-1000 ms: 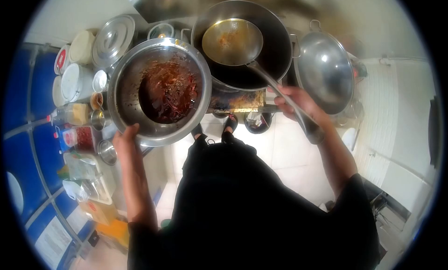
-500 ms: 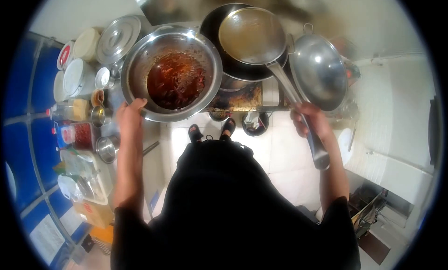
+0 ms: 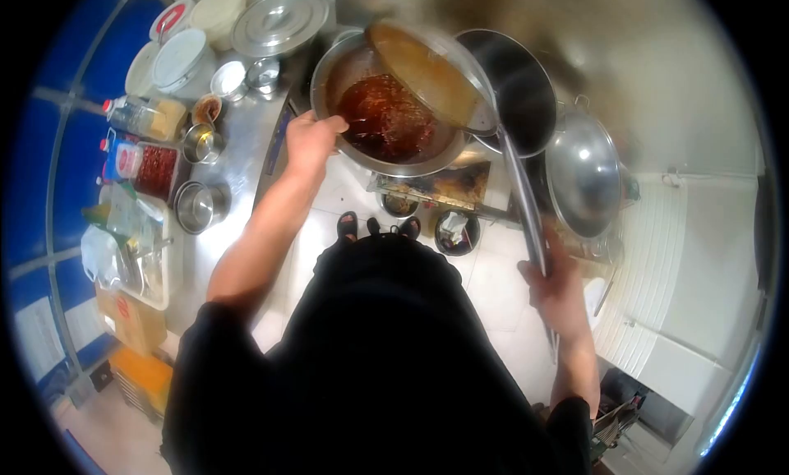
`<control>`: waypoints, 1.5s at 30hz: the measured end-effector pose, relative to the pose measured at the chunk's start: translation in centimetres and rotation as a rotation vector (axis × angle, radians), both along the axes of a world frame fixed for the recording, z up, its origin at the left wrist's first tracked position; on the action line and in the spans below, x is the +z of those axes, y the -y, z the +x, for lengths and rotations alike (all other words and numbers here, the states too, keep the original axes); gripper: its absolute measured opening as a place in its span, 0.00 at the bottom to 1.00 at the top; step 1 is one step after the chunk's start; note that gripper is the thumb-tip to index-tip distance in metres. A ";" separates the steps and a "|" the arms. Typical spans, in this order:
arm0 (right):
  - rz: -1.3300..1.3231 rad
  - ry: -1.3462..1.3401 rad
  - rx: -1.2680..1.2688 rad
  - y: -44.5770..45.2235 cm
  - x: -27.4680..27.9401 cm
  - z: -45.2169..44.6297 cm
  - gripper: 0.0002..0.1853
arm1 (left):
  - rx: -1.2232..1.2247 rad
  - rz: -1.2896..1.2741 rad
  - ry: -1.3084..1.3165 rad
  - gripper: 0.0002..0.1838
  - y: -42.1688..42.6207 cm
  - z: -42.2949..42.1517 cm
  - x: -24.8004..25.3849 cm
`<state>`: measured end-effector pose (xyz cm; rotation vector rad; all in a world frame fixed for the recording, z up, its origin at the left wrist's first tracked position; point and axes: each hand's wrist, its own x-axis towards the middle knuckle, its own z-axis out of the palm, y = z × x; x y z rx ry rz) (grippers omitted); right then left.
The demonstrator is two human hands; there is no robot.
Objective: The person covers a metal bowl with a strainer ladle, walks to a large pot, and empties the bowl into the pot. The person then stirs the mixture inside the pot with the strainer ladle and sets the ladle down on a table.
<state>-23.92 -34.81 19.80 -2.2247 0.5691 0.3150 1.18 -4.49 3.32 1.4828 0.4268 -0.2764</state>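
Observation:
My left hand is closed on the left rim of a wide metal bowl. Dark red, oily sauce with bits in it lies in the bowl. The long handle of a large round strainer is in my right hand. The strainer's head is tilted over the right part of the bowl and hides some of the sauce. Just right of the bowl stands a deep dark pot, partly behind the strainer.
A metal wok-like pan stands at the right. On the left counter are white tubs, a metal lid, small metal pots, bottles and a tray. A bin is on the floor.
The bowl has moved right, in front of the pot's left side. The strainer has gone from over the pot to over the bowl and tilted. My right hand is lower.

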 end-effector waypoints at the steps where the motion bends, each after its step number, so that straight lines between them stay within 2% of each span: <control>1: -0.171 0.108 0.173 -0.8 -0.8 0.1 0.40 | 0.013 -0.003 -0.002 0.08 -0.3 -0.1 -0.3; 7: -0.372 0.279 0.272 -4.9 -3.7 -1.5 0.42 | -0.051 -0.014 -0.007 0.10 -1.3 -0.3 -1.4; 8: -0.439 0.237 0.291 -5.6 -4.0 -2.0 0.44 | -0.047 -0.048 0.009 0.10 -1.4 -0.4 -1.7; 12: -0.390 0.195 0.301 -6.9 -4.2 -2.6 0.44 | -0.034 -0.042 0.018 0.11 -1.9 -0.4 -2.3; 14: -0.377 0.194 0.201 -8.1 -3.9 -2.7 0.44 | -0.023 -0.052 0.030 0.11 -2.0 -0.5 -2.3; 24: -0.338 0.146 0.226 -9.7 -5.1 -3.7 0.45 | 0.001 -0.122 0.019 0.11 -3.0 -0.4 -1.9; 34: -0.303 0.190 0.181 -10.7 -4.2 -2.8 0.41 | 0.001 -0.080 0.020 0.11 -3.7 -0.5 -1.4; 38: -0.312 0.160 0.164 -11.1 -4.9 -3.0 0.42 | -0.008 -0.070 0.008 0.10 -4.1 -0.6 -1.7; 41: -0.288 0.260 0.225 -10.7 -4.6 -2.8 0.44 | 0.001 -0.023 0.010 0.10 -4.2 -0.8 -1.9; 45: -0.300 0.234 0.161 -11.1 -4.8 -3.1 0.44 | 0.006 -0.041 -0.012 0.09 -4.3 -0.9 -2.0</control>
